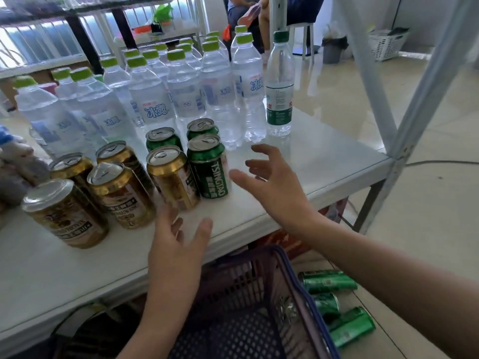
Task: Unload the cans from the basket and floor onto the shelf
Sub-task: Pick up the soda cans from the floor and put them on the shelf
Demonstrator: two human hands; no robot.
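Note:
Several gold cans (171, 177) and three green cans (208, 168) stand upright on the white shelf (324, 161). My left hand (177, 244) hovers open just in front of the nearest gold can, holding nothing. My right hand (274, 182) is open, fingers spread, just right of the front green can and not touching it. Below the shelf edge sits the dark blue basket (290, 275). Three green cans (329, 282) lie on their sides on the floor to the right of the basket.
Many clear water bottles with green caps (186, 84) fill the back of the shelf. Grey shelf uprights (404, 130) stand at the right corner. A person sits on a stool (300, 24) beyond. A white basket (386, 45) and bin are far right.

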